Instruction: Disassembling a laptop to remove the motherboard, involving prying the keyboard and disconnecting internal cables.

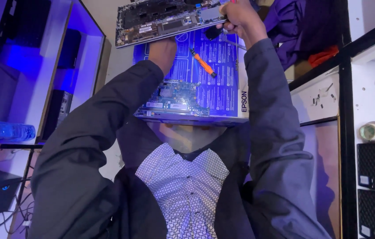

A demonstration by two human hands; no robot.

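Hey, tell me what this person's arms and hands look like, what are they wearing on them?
Both arms are covered to the wrist by long, loose dark grey jacket sleeves, the left sleeve and right sleeve showing soft folds. The left hand and right hand are bare: no gloves, and no rings or watch can be made out.

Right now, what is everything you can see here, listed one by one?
Opened laptop base: one, dark, top centre, both hands on it.
Circuit board: one, green-blue, on the box.
Screwdriver: one, orange, on the box.
Flat box: one, blue, under the board.
Bottle: one, clear, left shelf.
Cloth: one, purple, top right.
Left hand: under the laptop's edge.
Right hand: gripping a small dark tool.
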